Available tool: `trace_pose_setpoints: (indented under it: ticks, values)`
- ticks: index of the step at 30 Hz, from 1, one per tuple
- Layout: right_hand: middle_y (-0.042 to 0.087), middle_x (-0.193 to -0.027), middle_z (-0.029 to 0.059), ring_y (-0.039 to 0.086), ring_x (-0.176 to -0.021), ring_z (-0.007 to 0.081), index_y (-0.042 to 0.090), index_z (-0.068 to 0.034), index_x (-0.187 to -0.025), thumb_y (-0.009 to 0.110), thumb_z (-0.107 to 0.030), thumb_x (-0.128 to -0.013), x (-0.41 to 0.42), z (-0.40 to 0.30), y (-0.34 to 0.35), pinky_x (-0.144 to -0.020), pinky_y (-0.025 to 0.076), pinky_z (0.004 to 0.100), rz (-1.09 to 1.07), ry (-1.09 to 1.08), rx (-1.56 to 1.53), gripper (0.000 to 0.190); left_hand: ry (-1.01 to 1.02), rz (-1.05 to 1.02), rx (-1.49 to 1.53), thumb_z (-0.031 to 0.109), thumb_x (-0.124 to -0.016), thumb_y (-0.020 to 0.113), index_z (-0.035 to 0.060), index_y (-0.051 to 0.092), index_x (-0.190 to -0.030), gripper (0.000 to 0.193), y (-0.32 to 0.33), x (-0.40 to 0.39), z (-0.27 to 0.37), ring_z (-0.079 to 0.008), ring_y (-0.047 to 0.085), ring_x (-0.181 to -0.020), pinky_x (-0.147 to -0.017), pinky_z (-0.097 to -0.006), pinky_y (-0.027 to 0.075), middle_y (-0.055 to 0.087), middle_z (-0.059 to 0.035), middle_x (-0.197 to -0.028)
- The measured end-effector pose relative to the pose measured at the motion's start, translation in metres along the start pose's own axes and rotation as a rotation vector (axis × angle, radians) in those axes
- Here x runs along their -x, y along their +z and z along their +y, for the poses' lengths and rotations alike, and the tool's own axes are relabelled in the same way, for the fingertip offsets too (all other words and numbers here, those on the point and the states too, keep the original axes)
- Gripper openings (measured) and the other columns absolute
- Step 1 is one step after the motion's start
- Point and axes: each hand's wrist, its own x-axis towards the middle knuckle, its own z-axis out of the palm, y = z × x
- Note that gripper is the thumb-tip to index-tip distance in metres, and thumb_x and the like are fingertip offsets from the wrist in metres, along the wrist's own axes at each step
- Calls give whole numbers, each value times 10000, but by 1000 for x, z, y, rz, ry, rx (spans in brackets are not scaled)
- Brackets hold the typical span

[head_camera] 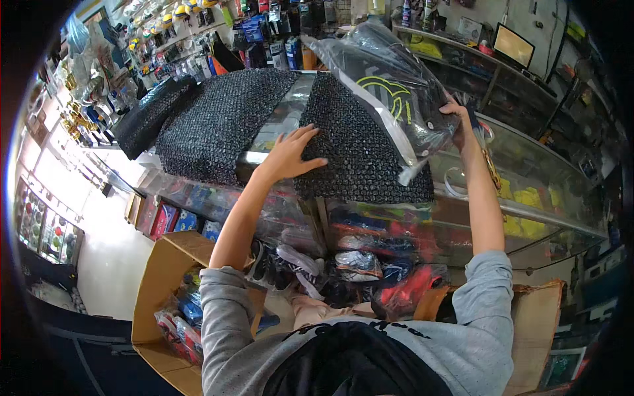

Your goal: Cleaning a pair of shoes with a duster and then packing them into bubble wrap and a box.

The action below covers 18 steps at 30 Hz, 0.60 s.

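My right hand (456, 121) grips the right edge of a black item in a clear plastic bag (391, 89), which is tilted up over the counter. A yellow-green curved design shows on the item, and a pale strip runs along its left side. Under it lies a sheet of black bubble wrap (354, 153). My left hand (293, 154) is spread, fingers apart, over this sheet's left edge; whether it presses on the wrap I cannot tell. Left of it, a second stretch of black bubble wrap (213, 123) leads to a rolled part (153, 119). Between the sheets shows a strip of glass countertop (285, 116).
A tape roll (454, 182) sits on the glass counter at right. Bagged shoes (357, 265) lie below the counter front. Open cardboard boxes (153, 292) flank me, the left one holding bagged goods. A monitor (514, 44) stands on the back shelf.
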Motion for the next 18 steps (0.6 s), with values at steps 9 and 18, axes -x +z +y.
trace_pose_setpoints:
  ticks: [9, 18]
  values:
    - [513, -1334, 128, 520, -1182, 250, 441, 4, -1361, 542, -132, -530, -22, -26, 63, -1059, 372, 308, -445, 66, 229, 849, -87, -148, 29, 689, -715, 647, 125, 420, -1431, 939, -5, 2, -76, -325, 219, -1435, -1148, -580, 101, 301, -148, -1530]
    - [549, -1327, 178, 556, -1158, 238, 520, 65, -1318, 584, -147, -393, -82, 34, 52, -1060, 362, 289, -634, 228, 505, 952, 80, -94, -42, 574, -628, 734, 124, 458, -1398, 934, 3, 4, -98, -311, 206, -1442, -1150, -587, 85, 340, -129, -1515]
